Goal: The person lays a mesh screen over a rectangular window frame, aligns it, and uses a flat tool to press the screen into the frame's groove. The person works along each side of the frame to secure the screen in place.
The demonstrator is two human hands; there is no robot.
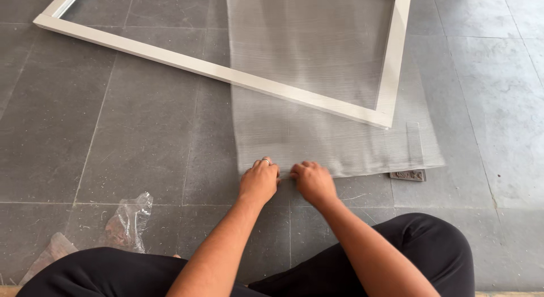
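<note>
- Mesh screen sheet [317, 76], a fine grey woven net, lies flat on the grey tiled floor [141, 132], running under the corner of a white rectangular frame [215, 70] and out past it toward the person.
- Left hand [259, 181], with a ring on one finger, and right hand [313, 181] sit side by side at the sheet's near edge, fingers curled down and pinching the mesh there; the right hand is slightly blurred.
- Judging by this, the step in hand is working the near edge of the mesh, gripping or tugging it straight. A next move would call for an even pull, since thin weave puckers and frays easily.
- Frame looks rigid and smooth, with mitred corners.
- Small dark flat tool [408, 175] lies just beside the sheet's right corner.
- Crumpled clear plastic wrap [127, 220] lies well to the left, near the person's black-clad knee [102, 271].
</note>
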